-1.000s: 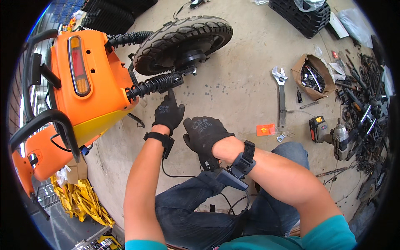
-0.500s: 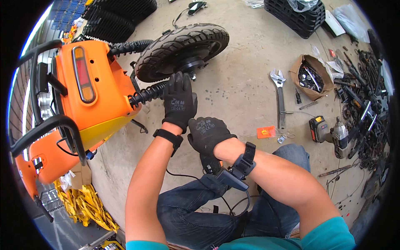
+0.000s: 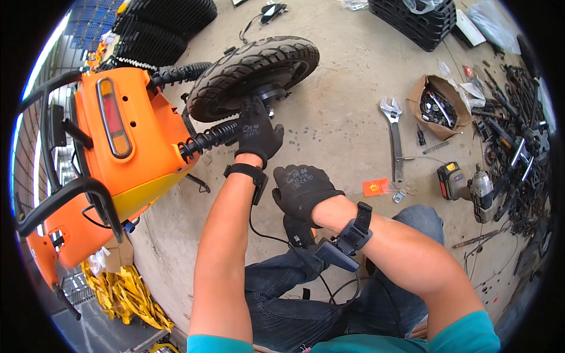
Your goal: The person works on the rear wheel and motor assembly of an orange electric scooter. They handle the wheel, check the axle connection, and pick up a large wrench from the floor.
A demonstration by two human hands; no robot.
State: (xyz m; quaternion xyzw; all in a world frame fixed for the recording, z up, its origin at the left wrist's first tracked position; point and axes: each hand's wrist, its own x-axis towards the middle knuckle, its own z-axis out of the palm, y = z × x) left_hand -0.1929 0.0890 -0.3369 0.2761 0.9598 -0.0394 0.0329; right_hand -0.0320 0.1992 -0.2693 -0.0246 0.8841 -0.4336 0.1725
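Observation:
A black-gloved left hand (image 3: 258, 132) of mine reaches up to the hub (image 3: 269, 93) of the treaded wheel (image 3: 256, 67), beside the coil-spring shock absorber (image 3: 209, 139). Its fingers stretch toward the hub with the thumb apart; the fingertips blend into the dark parts there. The wheel belongs to an orange vehicle (image 3: 147, 132) lying on its side at the left. Nearer to me, my right hand (image 3: 305, 189), also gloved, is closed above my knees. Its curled fingers face away, so anything in them is hidden. Below it shows a black item with an orange patch (image 3: 299, 231).
To the right lie an adjustable wrench (image 3: 395, 141), an orange tag (image 3: 375, 187) and a cordless power tool (image 3: 481, 191). A paper bag of metal parts (image 3: 424, 109) stands behind them. Loose dark parts (image 3: 518, 147) heap along the right; black crates (image 3: 412, 23) stand far back.
My left hand has turned slightly and its fingers now reach in against the hub. The right hand has drawn slightly down and right, widening the gap between the hands. The view shifts a little.

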